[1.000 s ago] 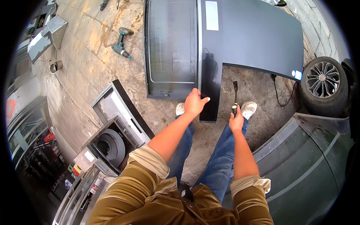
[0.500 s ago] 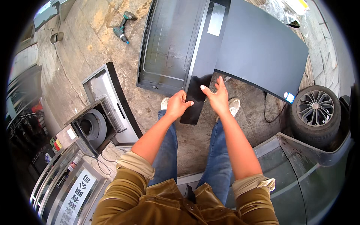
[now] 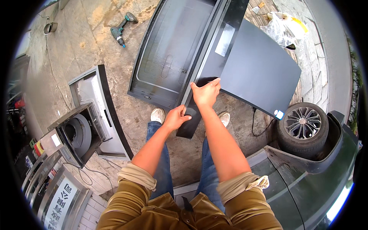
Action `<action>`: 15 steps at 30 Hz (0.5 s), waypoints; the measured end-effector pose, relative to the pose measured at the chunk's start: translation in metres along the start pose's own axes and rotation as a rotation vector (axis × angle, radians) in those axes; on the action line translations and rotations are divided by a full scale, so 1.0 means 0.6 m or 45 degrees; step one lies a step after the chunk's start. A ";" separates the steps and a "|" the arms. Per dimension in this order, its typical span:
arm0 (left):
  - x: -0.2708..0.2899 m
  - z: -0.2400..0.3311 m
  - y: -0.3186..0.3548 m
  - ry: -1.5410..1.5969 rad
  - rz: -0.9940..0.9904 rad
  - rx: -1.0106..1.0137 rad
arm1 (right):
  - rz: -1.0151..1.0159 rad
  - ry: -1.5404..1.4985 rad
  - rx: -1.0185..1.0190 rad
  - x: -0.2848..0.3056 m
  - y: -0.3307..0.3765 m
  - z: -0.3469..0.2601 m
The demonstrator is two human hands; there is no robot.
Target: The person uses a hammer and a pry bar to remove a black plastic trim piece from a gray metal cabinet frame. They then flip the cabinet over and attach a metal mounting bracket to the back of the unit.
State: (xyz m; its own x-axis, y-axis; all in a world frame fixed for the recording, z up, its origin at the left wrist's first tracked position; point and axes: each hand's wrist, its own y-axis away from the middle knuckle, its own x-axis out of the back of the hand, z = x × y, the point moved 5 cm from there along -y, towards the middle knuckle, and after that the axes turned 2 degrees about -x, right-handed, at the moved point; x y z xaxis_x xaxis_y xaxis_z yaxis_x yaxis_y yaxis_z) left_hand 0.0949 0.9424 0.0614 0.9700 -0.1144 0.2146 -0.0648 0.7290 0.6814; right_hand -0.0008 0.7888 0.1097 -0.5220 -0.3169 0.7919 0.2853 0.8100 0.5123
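A long glossy black panel (image 3: pixel 191 128) with a silver rectangle slopes between a shallow dark tray-like casing (image 3: pixel 168 57) and a wide dark grey board (image 3: pixel 264 65). Its lower end sticks out above the ground between my shoes. My left hand (image 3: pixel 176 118) is closed on the panel's left edge near that end, thumb on top and fingers curled mostly out of sight. Higher up, my right hand (image 3: pixel 206 93) spans the panel, with the thumb at its left edge and fingertips toward its right edge. The undersides of both grips are hidden.
A cordless drill (image 3: pixel 122 28) lies on the stained concrete at the far left. Nearer left stands a metal housing with a round fan opening (image 3: pixel 78 134). At right, a wheel with tyre (image 3: pixel 303 124) rests by a dark green vehicle panel (image 3: pixel 326 191); a black cord (image 3: pixel 257 130) trails beneath the board.
My right hand has moved left from beside the panel's right edge and now grips across it. My left hand stays on the left edge. The whole view has shifted somewhat.
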 end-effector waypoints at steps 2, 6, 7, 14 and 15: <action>0.003 0.001 0.000 0.023 0.008 -0.003 | -0.011 0.046 -0.022 -0.001 0.003 -0.010; 0.008 0.021 0.012 -0.070 0.012 -0.054 | -0.053 0.090 -0.089 -0.004 -0.003 -0.014; 0.009 0.027 0.016 -0.102 0.010 -0.069 | -0.092 0.085 -0.088 0.000 -0.001 -0.010; 0.023 0.034 0.017 -0.055 0.092 -0.153 | -0.103 0.173 -0.093 -0.012 -0.013 -0.019; 0.025 0.035 0.015 -0.024 0.119 -0.172 | -0.102 0.183 -0.098 -0.014 -0.018 -0.019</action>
State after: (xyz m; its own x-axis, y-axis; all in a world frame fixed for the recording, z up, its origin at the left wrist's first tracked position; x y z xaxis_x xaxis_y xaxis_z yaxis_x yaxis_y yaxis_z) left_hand 0.1038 0.9334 0.0852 0.9565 -0.0532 0.2868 -0.1216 0.8209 0.5579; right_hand 0.0095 0.7773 0.1011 -0.4266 -0.4505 0.7843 0.3109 0.7413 0.5949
